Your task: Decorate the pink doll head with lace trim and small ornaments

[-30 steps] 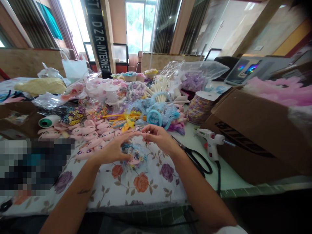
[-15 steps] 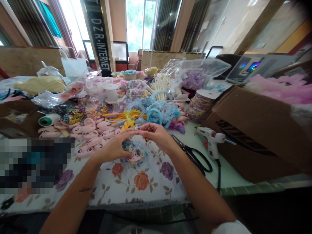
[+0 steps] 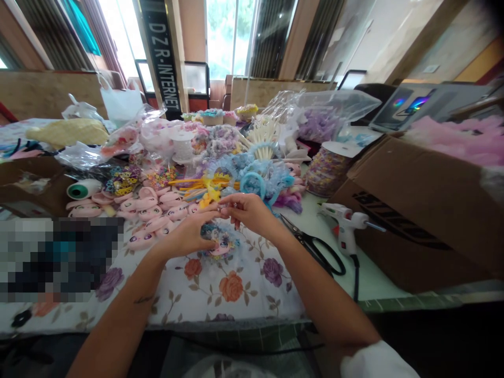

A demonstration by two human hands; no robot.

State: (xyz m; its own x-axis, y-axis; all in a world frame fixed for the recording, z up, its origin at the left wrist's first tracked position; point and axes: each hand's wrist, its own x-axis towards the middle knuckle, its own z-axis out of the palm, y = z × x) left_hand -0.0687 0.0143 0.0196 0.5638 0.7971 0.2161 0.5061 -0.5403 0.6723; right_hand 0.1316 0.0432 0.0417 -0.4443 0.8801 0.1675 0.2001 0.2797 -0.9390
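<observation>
Head view: both hands pinching a small piece above a frilly ornament

Left hand (image 3: 188, 234) lies low over the floral cloth (image 3: 232, 294), fingers curled, thumb and forefinger closed on something tiny near the middle. Right hand (image 3: 249, 211) meets it from the other side, fingertips pinched shut against the left fingertips. What sits between them is too small to name; it may be a thread or a bead.

Just under the two hands rests a small ornament (image 3: 220, 242): a pink face piece with painted eyes on a ruffle of blue lace, flat on the cloth. The left palm covers part of it.

Orientation: the ornament is roughly round, so no clear long axis shows. Its face side is up, and the eyes look to be on the side nearer the person.

Handling judgement: keep the pinch tight and close to the ornament, wrists steadied on the tabletop (image 3: 374, 283), so the small piece does not slip into the lace. Work directly over the ornament.

Around them: a row of spare pink face pieces (image 3: 153, 212) to the left, blue lace headbands (image 3: 252, 181) beyond the hands, black scissors (image 3: 318, 249) and a white glue gun (image 3: 344, 223) to the right, then a cardboard box (image 3: 425, 210).
</observation>
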